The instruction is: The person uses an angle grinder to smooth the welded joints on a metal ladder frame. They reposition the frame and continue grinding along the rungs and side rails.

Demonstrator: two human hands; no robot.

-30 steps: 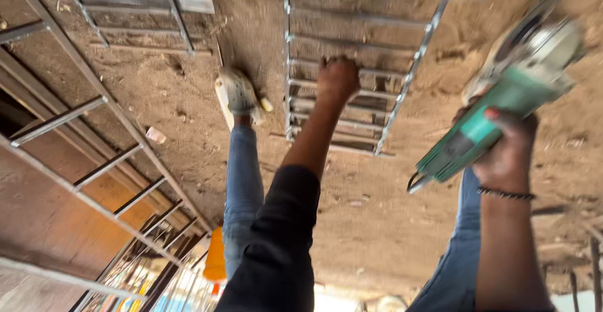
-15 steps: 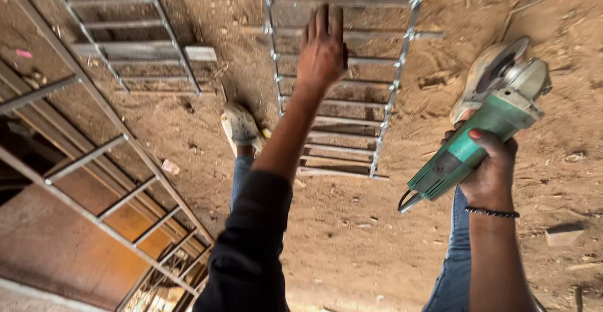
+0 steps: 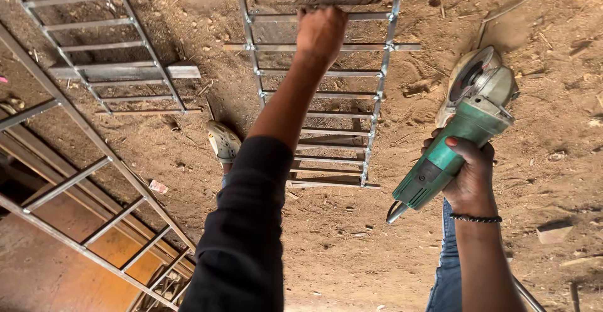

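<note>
My left hand (image 3: 321,32) reaches far forward in a black sleeve, its fingers curled over a crossbar of a ladder-like metal frame (image 3: 378,98) that lies flat on the dirt ground. At the right, my right hand (image 3: 472,175), with a dark bead bracelet at the wrist, grips the green body of an angle grinder (image 3: 461,133). The grinder's disc and grey guard point away from me and are held above the ground, to the right of the frame and apart from it.
A second barred metal frame (image 3: 119,70) lies at the upper left. A larger frame of long steel bars (image 3: 94,161) slants across the left side. My light shoe (image 3: 223,141) stands beside the middle frame. A stone block (image 3: 554,231) and scraps dot the dirt.
My left hand has gone from spread fingers above the frame to curled fingers on a crossbar farther up it. The grinder stays in my right hand, and the view has closed in.
</note>
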